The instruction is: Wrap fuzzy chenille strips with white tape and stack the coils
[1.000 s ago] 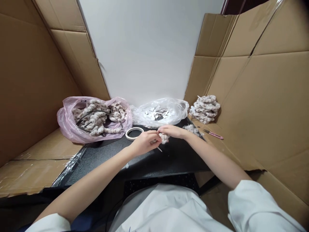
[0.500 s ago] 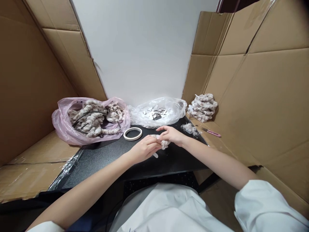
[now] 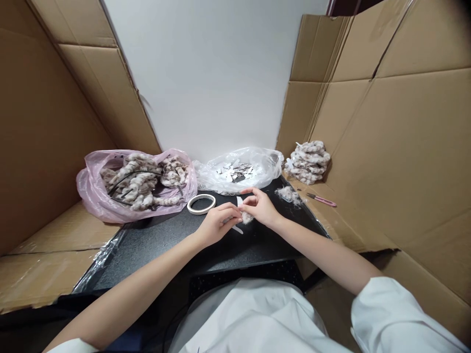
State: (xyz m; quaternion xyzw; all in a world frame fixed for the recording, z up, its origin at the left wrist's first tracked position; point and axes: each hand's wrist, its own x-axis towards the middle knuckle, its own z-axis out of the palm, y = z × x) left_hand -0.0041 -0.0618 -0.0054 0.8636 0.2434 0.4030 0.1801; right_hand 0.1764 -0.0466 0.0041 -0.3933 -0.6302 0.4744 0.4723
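Pinching a fluffy piece [image 3: 247,217] between their fingertips, the left hand [image 3: 235,215] and right hand [image 3: 243,206] are meeting over the black table [image 3: 158,245], a white strip [image 3: 239,201] poking up between them. Both wrists are angling inward, forearms reaching from either side. A tape roll [image 3: 200,212] is lying just beside the left hand. Beyond, a clear bag [image 3: 267,169] is holding flat pieces [image 3: 237,171]; leftward, a pink bag [image 3: 90,196] is holding fluffy coils [image 3: 142,184]. Loose fluff [image 3: 289,195], snips [image 3: 326,201] and a fluffy bundle [image 3: 311,163] are sitting rightward, near cardboard [image 3: 415,147].

On our black table [image 3: 158,255] we have a pink bag [image 3: 90,196], a clear bag [image 3: 267,164], a roll of tape [image 3: 200,212] and some loose fluff [image 3: 289,195].
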